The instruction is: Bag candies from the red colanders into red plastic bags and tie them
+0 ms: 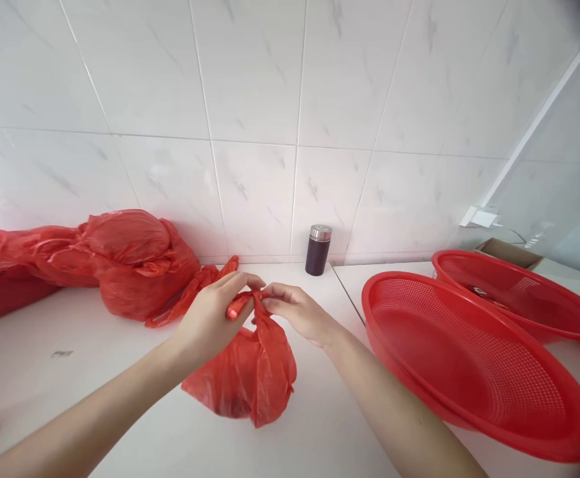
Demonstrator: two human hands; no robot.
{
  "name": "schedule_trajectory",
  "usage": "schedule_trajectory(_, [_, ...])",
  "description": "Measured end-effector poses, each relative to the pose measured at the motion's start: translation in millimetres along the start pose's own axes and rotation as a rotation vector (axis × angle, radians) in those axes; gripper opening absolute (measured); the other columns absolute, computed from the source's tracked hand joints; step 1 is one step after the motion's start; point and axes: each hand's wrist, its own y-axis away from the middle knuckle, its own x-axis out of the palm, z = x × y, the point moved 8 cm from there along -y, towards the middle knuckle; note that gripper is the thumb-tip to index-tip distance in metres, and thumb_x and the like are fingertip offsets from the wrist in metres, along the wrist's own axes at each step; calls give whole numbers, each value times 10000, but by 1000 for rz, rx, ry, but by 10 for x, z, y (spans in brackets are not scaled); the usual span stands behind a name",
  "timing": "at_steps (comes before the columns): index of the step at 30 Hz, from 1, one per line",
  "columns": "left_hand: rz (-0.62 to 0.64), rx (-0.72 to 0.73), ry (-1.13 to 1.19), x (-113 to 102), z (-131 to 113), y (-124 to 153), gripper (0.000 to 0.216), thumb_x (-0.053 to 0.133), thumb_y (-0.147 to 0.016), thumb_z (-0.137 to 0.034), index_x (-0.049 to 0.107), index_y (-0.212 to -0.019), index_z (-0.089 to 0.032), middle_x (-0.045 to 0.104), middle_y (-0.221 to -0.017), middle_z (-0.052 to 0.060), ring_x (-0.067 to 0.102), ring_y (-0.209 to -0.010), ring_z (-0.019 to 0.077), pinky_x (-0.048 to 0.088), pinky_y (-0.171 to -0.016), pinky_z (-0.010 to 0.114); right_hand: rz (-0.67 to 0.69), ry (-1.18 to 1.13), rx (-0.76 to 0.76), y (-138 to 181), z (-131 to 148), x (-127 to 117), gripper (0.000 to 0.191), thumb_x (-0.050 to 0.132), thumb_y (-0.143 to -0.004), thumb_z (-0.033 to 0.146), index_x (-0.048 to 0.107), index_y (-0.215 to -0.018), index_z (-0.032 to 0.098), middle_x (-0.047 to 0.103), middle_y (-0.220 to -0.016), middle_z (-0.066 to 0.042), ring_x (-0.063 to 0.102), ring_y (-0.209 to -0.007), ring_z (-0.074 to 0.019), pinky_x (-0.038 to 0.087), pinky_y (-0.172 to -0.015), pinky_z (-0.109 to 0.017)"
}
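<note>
A small red plastic bag [250,375] sits on the white counter [95,358] in front of me, bulging with something I cannot make out. My left hand [214,315] pinches one twisted handle of the bag at its top. My right hand [297,312] pinches the other handle right beside it. Both hands meet above the bag's neck, fingers closed on the red plastic.
A larger filled red bag [130,262] lies at the back left against the tiled wall, with more red plastic trailing left. A dark jar with a metal lid [317,249] stands by the wall. Two red perforated baskets [469,365] [519,292] rest on the right.
</note>
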Motion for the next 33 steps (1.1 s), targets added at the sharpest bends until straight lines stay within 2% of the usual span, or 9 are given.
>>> schedule_trajectory(3, [79, -66, 24, 82, 82, 102, 342, 433, -907, -370, 631, -1175, -290, 706, -1108, 21, 653, -1000, 205, 520, -820, 296, -114, 150, -102, 104, 75, -80, 144, 541, -901, 328, 610, -879, 203, 632, -878, 2, 585, -879, -141, 438, -833, -300])
schedule_trajectory(5, [144, -158, 37, 131, 209, 217, 387, 391, -928, -432, 630, -1205, -308, 732, -1039, 11, 671, -935, 203, 522, -780, 280, -147, 247, -87, 173, -8, -148, 178, 511, -914, 360, 590, -864, 208, 643, -880, 1, 587, -874, -149, 438, -807, -301])
schedule_trajectory(8, [206, -279, 38, 179, 459, 439, 395, 339, -941, -452, 689, -1029, -291, 726, -809, 3, 660, -743, 197, 509, -658, 266, -281, 307, -12, 266, -299, -466, 221, 484, -915, 376, 543, -789, 205, 661, -854, -5, 608, -879, -165, 435, -819, -315])
schedule_trajectory(11, [185, -365, 30, 213, 717, 621, 387, 354, -928, -473, 655, -817, -256, 682, -723, 5, 618, -677, 199, 493, -626, 279, -475, 337, 63, 334, -615, -861, 238, 470, -907, 384, 493, -749, 208, 670, -816, -17, 629, -864, -180, 439, -822, -328])
schedule_trajectory(14, [80, -457, 127, 290, 913, 671, 407, 351, -922, -543, 626, -853, -251, 703, -865, 35, 644, -871, 229, 501, -798, 325, -555, 382, 42, 289, -735, -952, 242, 419, -929, 420, 450, -790, 224, 675, -843, -16, 634, -865, -179, 440, -798, -319])
schedule_trajectory(18, [-107, -513, 177, 477, 986, 565, 482, 207, -951, -570, 550, -915, -233, 687, -960, 58, 652, -958, 218, 492, -854, 334, -541, 650, 10, 81, -718, -620, 258, 354, -953, 494, 413, -914, 245, 630, -759, 16, 609, -701, -180, 398, -644, -284])
schedule_trajectory(23, [-126, -503, -3, 862, 980, 461, 366, 156, -985, -462, 462, -988, -260, 642, -1040, 37, 638, -844, 183, 469, -715, 294, -514, 1093, 138, -117, -935, -286, 265, 251, -999, 442, 408, -1004, 229, 614, -695, 18, 599, -623, -182, 289, -551, -268])
schedule_trajectory(26, [-44, -476, -154, 1031, 1096, 436, 251, 257, -978, -349, 488, -1032, -267, 626, -1145, 54, 637, -816, 202, 413, -667, 306, -477, 1224, 245, -145, -1111, -348, 279, 227, -1014, 424, 433, -1013, 236, 636, -702, 12, 607, -625, -172, 252, -541, -267])
schedule_trajectory(33, [168, -446, -379, 1162, 1418, 370, 205, 359, -941, -261, 502, -1087, -276, 715, -1016, 50, 664, -763, 221, 368, -616, 296, -434, 1257, 401, -114, -1328, -804, 266, 305, -1006, 405, 493, -975, 220, 673, -748, -37, 619, -653, -181, 266, -554, -267])
